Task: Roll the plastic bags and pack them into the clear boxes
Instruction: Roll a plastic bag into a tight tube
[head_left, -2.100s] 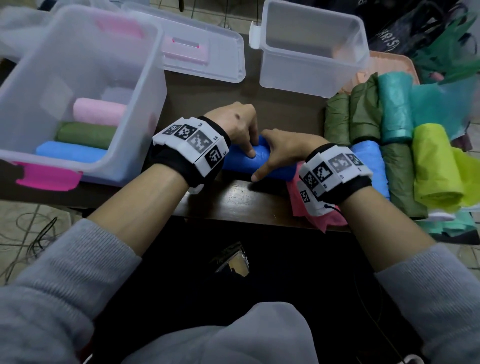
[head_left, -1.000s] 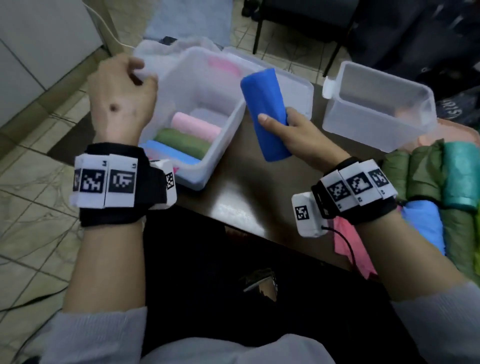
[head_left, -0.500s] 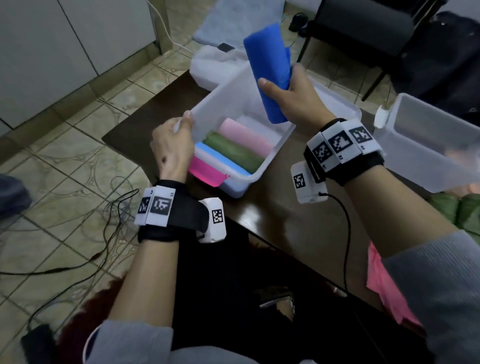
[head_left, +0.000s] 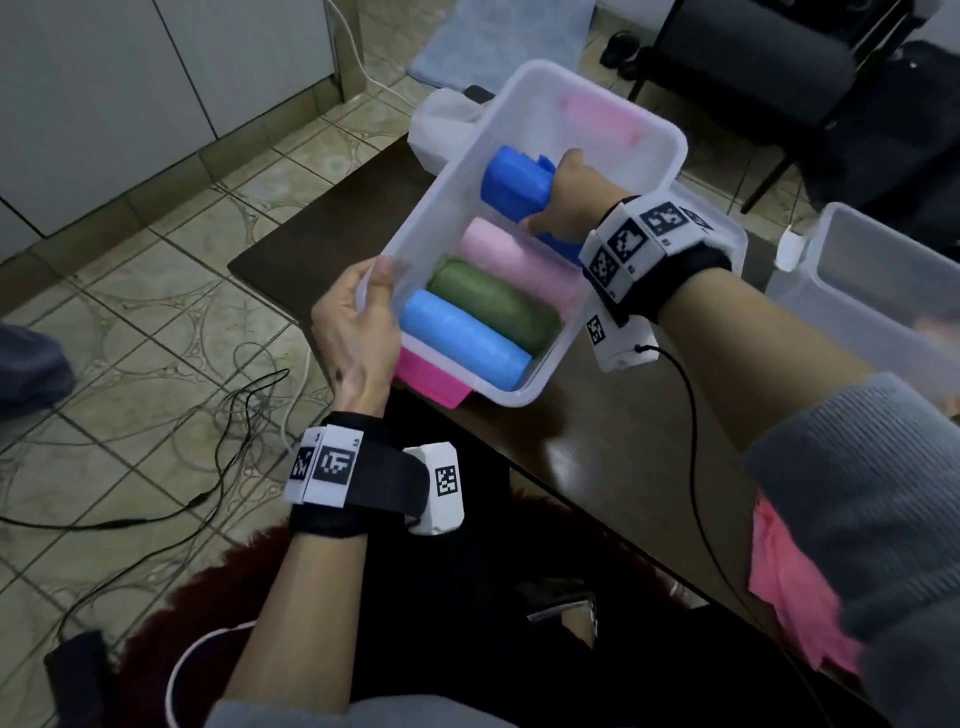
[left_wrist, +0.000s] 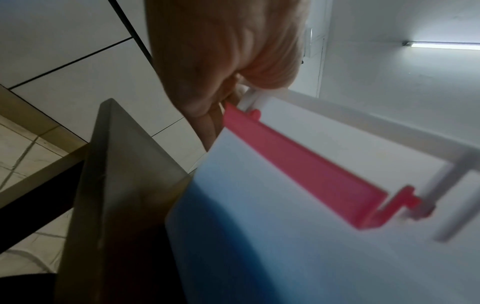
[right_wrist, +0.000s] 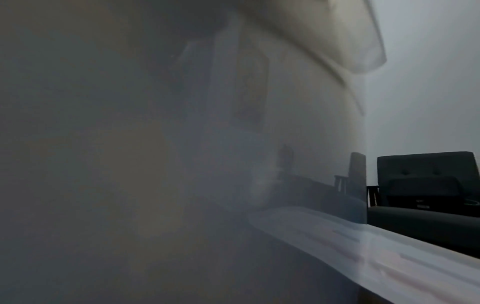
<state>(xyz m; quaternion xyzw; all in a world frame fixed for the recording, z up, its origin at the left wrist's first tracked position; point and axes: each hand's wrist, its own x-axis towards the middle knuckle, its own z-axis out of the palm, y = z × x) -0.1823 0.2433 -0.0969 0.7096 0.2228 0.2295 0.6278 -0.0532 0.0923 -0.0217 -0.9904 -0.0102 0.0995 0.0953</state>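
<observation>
A clear box (head_left: 670, 140) with pink latches sits at the table's left end, tilted toward me. Inside lie a light blue roll (head_left: 462, 338), a green roll (head_left: 493, 299) and a pink roll (head_left: 511, 257) side by side. My right hand (head_left: 563, 200) is inside the box and grips a dark blue rolled bag (head_left: 514, 182) behind the pink roll. My left hand (head_left: 358, 322) grips the box's near left corner rim, thumb over the edge; the left wrist view shows my left hand's fingers (left_wrist: 207, 115) by the pink latch (left_wrist: 298, 164). The right wrist view is blurred plastic.
A second clear box (head_left: 841, 260) stands at the right. A loose pink bag (head_left: 795, 587) hangs over the table's near edge. A lid lies behind the first box. Cables run across the tiled floor at left; dark chairs stand behind the table.
My right hand has lowered the dark blue roll from above the box into it, behind the pink roll. My left hand keeps hold of the box's corner.
</observation>
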